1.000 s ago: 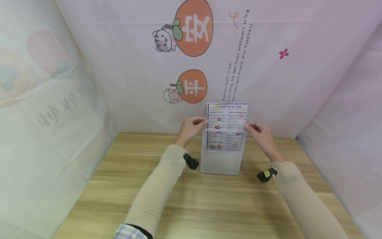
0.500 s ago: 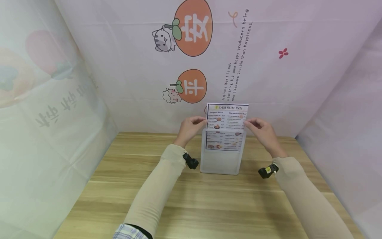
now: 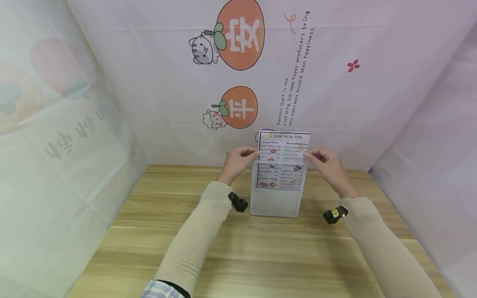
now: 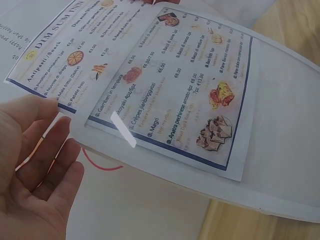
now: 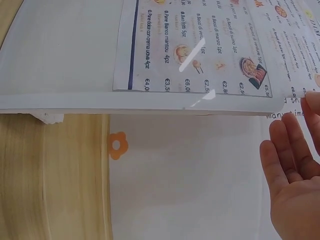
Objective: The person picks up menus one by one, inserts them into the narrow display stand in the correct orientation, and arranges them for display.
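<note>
A printed menu sheet headed "DIM SUM INN" stands partly inside a clear, white-edged sign holder on the table. Its upper part sticks out above the holder's top edge; the lower part shows through the front, with a bare stretch beneath. My left hand pinches the sheet's left edge between thumb and forefinger, just above the holder. On the other side, my right hand pinches the right edge at about the same height. In the left wrist view the other fingers lie loosely bent, apart from the holder.
The wood-grain table reaches back to a white printed cloth hanging close behind the holder. Cloth walls also rise at the left and right. A small black camera sits on the left wrist, another camera on the right.
The menu sheet has slid slightly down in the holder, its top edge lower than before. Both hands keep their pinch and have barely moved. The holder stays in place.
</note>
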`<state>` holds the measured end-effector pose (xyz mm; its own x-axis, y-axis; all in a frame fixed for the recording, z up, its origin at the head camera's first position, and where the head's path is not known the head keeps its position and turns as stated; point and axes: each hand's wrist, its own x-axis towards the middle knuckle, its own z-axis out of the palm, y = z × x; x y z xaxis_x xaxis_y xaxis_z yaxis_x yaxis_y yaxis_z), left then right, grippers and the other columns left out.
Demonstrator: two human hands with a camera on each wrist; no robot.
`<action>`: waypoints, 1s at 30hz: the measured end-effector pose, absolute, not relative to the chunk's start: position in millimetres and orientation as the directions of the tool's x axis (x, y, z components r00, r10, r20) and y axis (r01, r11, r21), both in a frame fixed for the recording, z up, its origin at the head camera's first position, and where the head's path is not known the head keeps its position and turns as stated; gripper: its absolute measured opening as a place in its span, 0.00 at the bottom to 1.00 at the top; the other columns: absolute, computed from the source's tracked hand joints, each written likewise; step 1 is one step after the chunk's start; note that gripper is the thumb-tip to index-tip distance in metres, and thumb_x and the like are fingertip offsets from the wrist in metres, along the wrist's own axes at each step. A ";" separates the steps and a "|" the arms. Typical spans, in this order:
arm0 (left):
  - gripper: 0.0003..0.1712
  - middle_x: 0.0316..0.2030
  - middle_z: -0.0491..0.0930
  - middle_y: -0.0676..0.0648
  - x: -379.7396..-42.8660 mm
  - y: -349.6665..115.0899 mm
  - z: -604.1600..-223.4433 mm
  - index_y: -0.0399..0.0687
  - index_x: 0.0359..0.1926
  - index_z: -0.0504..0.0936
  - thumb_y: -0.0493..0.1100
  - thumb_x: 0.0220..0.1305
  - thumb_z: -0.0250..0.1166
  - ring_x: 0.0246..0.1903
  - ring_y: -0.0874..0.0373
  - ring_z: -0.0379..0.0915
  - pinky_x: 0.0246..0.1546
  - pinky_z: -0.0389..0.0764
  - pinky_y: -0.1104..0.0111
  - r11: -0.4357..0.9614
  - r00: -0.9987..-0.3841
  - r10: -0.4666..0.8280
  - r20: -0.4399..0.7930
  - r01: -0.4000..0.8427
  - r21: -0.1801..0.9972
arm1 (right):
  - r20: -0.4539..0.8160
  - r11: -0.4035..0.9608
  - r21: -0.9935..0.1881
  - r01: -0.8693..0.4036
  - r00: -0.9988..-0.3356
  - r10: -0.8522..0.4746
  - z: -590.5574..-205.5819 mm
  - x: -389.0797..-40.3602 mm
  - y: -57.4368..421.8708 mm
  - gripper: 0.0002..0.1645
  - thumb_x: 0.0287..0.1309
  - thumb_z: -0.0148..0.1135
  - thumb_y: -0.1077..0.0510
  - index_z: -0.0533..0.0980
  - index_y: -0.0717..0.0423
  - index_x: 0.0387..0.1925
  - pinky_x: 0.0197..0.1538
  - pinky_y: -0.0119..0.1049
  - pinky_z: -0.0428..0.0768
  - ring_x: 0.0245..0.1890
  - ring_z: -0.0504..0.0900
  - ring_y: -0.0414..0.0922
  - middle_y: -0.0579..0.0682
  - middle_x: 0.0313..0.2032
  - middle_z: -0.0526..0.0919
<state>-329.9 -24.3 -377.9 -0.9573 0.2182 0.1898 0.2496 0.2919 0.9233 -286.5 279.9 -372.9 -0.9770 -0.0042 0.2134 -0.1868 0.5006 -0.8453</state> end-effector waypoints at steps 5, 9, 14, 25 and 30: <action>0.15 0.45 0.84 0.57 -328.5 -24.3 -379.7 0.56 0.47 0.87 0.57 0.68 0.66 0.49 0.60 0.77 0.54 0.78 0.60 0.301 -0.958 0.218 0.187 0.248 0.921 | 0.236 0.516 -0.832 -0.203 -0.972 -0.001 -377.0 -286.5 279.8 0.33 0.65 0.58 0.33 0.77 0.58 0.51 0.51 0.42 0.72 0.48 0.73 0.47 0.55 0.49 0.78; 0.14 0.45 0.84 0.58 -328.0 -23.8 -382.6 0.57 0.48 0.87 0.56 0.68 0.66 0.49 0.61 0.77 0.54 0.78 0.61 0.301 -0.959 0.214 0.186 0.246 0.921 | 0.245 0.521 -0.827 -0.211 -0.969 -0.003 -379.8 -286.9 279.8 0.32 0.66 0.58 0.33 0.77 0.58 0.51 0.50 0.41 0.72 0.48 0.73 0.47 0.54 0.48 0.78; 0.14 0.46 0.83 0.58 -327.4 -23.8 -385.7 0.57 0.48 0.87 0.56 0.67 0.67 0.48 0.61 0.77 0.54 0.78 0.61 0.303 -0.960 0.208 0.186 0.244 0.921 | 0.242 0.513 -0.831 -0.216 -0.970 -0.016 -382.7 -287.5 280.8 0.32 0.66 0.59 0.34 0.77 0.57 0.50 0.51 0.42 0.72 0.48 0.73 0.48 0.55 0.47 0.78; 0.14 0.45 0.84 0.56 -327.0 -24.8 -391.7 0.55 0.47 0.87 0.56 0.68 0.66 0.47 0.60 0.78 0.51 0.79 0.61 0.288 -0.956 0.224 0.188 0.249 0.925 | 0.248 0.527 -0.818 -0.230 -0.968 -0.036 -386.5 -284.6 280.9 0.30 0.67 0.58 0.34 0.78 0.56 0.51 0.53 0.44 0.72 0.49 0.74 0.48 0.54 0.48 0.80; 0.14 0.45 0.84 0.56 -326.9 -24.7 -393.5 0.55 0.47 0.87 0.56 0.69 0.66 0.47 0.60 0.78 0.51 0.80 0.61 0.291 -0.956 0.227 0.186 0.249 0.924 | 0.242 0.524 -0.820 -0.229 -0.969 -0.045 -387.6 -284.3 281.7 0.30 0.67 0.57 0.34 0.78 0.56 0.51 0.54 0.45 0.73 0.51 0.75 0.48 0.54 0.49 0.80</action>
